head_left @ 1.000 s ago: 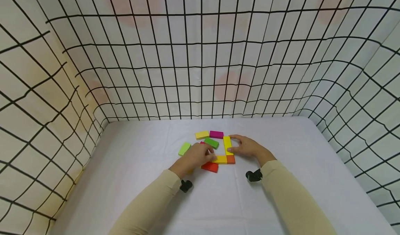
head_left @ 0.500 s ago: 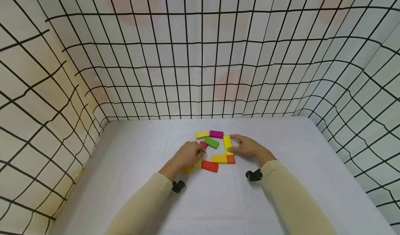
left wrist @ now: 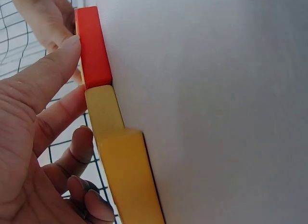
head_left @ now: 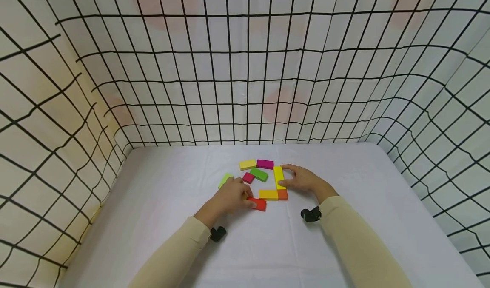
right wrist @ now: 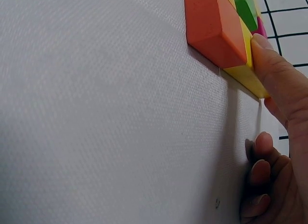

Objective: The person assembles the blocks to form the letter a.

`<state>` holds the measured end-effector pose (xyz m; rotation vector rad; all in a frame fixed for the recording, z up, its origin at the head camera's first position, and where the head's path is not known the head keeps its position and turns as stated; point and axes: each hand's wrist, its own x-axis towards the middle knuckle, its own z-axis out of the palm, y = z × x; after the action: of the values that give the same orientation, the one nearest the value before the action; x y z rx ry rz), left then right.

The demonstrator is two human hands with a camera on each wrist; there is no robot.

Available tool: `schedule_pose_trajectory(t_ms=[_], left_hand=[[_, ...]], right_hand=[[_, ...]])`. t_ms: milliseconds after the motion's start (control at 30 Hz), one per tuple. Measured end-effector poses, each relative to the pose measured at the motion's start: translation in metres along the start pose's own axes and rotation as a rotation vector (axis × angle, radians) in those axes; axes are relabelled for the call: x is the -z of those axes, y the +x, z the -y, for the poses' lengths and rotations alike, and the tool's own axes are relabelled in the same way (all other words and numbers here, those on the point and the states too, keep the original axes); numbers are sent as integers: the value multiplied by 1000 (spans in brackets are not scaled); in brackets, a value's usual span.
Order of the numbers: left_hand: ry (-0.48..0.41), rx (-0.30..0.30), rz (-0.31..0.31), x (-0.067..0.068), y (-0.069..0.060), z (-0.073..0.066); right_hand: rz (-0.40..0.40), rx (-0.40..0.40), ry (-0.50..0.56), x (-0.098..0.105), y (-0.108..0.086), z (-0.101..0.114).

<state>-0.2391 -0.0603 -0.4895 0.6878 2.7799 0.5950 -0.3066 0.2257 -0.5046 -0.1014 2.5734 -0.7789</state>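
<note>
No readable text; one tiny mark [right wrist: 217, 203] on the cloth [right wrist: 120, 123], illegible.

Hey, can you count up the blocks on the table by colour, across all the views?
Yellow-to-amber blocks: 5
Light and mid green blocks: 2
Pink-to-magenta blocks: 2
Red block: 1
Orange block: 1
Total: 11 in sight; two yellow-to-amber ones show clearly only in the left wrist view, and the left hand could hide more.
</note>
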Motion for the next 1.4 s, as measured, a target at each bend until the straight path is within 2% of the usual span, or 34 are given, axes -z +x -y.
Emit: schedule_pose_trajectory(t_ms=[267,567,733,1200,1400], left_hand=[[-39,72,21,6,-4,5],[-84,101,18,11,-4,17],[-116,124,13,14,-3,19],[-106,148,-11,12,5,19],[-82,126,-23,11,5,16]], right_hand=[[5,3,6,1,-2,1],[12,2,6,2,-4,4],[13,-1,3,2,-4,4],[10,10,-3,1,-1,0],[10,7,8,1,0,0]])
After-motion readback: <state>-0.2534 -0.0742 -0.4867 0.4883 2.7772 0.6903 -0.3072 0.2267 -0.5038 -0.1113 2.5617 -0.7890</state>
